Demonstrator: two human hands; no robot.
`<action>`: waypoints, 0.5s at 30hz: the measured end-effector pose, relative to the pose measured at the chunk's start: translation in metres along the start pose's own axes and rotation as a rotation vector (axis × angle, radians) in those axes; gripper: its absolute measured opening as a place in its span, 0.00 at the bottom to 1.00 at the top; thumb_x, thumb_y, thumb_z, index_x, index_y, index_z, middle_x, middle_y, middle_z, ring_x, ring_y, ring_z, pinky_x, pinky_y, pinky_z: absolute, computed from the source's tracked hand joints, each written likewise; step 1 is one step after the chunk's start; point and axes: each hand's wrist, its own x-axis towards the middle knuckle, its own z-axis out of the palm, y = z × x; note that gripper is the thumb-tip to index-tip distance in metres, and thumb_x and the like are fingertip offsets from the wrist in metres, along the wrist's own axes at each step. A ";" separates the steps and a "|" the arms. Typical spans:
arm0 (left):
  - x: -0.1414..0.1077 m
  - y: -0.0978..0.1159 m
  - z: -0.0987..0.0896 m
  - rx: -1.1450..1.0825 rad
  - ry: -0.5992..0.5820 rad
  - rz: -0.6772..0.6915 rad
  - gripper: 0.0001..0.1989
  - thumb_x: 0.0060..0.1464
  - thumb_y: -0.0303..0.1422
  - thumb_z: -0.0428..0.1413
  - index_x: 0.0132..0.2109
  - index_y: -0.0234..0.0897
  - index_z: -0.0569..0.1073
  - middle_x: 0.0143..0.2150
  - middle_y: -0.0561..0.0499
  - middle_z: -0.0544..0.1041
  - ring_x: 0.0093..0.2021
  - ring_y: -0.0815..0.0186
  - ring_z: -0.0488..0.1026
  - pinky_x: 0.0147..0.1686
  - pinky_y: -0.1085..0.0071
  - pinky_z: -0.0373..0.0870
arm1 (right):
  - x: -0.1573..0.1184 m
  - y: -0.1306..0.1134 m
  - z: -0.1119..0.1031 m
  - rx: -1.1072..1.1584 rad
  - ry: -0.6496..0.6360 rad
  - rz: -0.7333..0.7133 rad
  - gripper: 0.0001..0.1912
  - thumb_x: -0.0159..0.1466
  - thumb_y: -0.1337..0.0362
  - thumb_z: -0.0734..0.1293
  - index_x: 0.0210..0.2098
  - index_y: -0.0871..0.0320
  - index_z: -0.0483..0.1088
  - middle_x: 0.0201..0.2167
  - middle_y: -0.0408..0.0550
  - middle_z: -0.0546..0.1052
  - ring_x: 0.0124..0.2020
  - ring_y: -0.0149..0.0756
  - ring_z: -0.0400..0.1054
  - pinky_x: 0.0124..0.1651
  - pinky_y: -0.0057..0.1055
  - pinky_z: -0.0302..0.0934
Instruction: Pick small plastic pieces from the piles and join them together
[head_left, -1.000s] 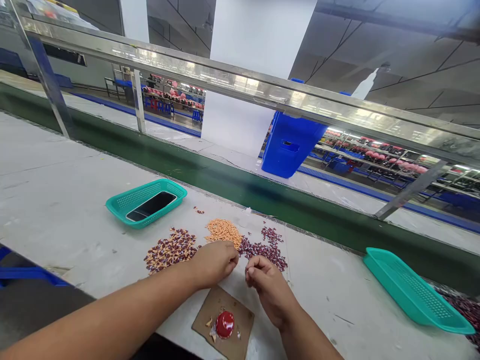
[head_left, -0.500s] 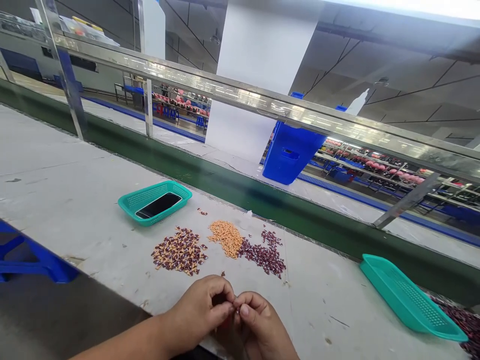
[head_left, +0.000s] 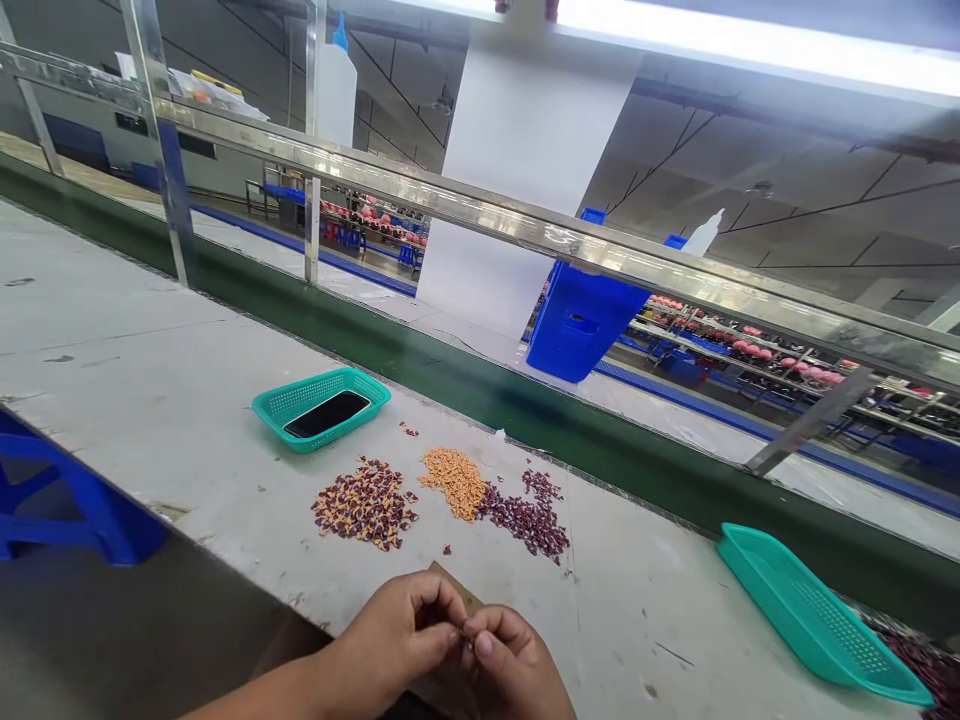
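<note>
At the table's near edge, my left hand (head_left: 409,625) and my right hand (head_left: 517,660) meet, fingertips pinched together. Some tiny piece shows between them, too small to name. Partly hidden behind the fingers is a brown flat piece (head_left: 452,584). Beyond my hands lie three piles of small pieces: a mixed maroon-and-orange pile (head_left: 365,503) at the left, an orange pile (head_left: 454,482) in the middle, and a dark maroon pile (head_left: 529,520) at the right. One single maroon-and-orange piece (head_left: 447,549) lies just past my fingers.
A green basket (head_left: 271,412) holding a phone (head_left: 330,414) stands at the left back. Another green basket (head_left: 795,600) sits tilted at the right, beside more maroon pieces (head_left: 919,655). A metal rail (head_left: 487,205) with a hanging blue bin (head_left: 577,325) runs behind the green belt (head_left: 465,375).
The view has tilted up slightly, so my hands sit lower. The brown flat piece and the single loose piece now show more. My fingers stay pinched together.
</note>
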 end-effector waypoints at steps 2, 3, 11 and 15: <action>-0.001 -0.003 0.003 -0.117 -0.026 -0.002 0.06 0.46 0.32 0.59 0.31 0.36 0.70 0.28 0.55 0.75 0.31 0.66 0.70 0.32 0.72 0.63 | 0.000 0.003 -0.002 0.000 -0.002 0.003 0.14 0.43 0.56 0.78 0.23 0.57 0.75 0.16 0.41 0.73 0.21 0.28 0.65 0.32 0.28 0.59; -0.001 -0.005 0.004 -0.178 -0.039 -0.002 0.09 0.45 0.35 0.60 0.31 0.36 0.70 0.27 0.54 0.75 0.31 0.66 0.71 0.33 0.71 0.63 | 0.000 0.005 -0.003 0.000 -0.002 -0.002 0.14 0.43 0.55 0.78 0.23 0.57 0.74 0.16 0.40 0.72 0.20 0.28 0.65 0.33 0.29 0.59; -0.001 -0.017 0.004 -0.343 -0.113 -0.025 0.15 0.44 0.39 0.64 0.32 0.35 0.69 0.27 0.51 0.78 0.30 0.66 0.73 0.34 0.70 0.64 | -0.002 0.010 -0.009 0.032 -0.043 0.043 0.14 0.44 0.55 0.77 0.23 0.56 0.74 0.14 0.40 0.72 0.16 0.26 0.60 0.22 0.23 0.53; 0.001 -0.021 0.004 -0.414 -0.175 -0.005 0.14 0.46 0.38 0.63 0.32 0.35 0.68 0.25 0.52 0.77 0.27 0.67 0.72 0.31 0.70 0.65 | -0.001 0.012 -0.008 0.074 -0.082 0.068 0.13 0.45 0.56 0.77 0.22 0.57 0.75 0.14 0.40 0.73 0.16 0.26 0.63 0.23 0.24 0.54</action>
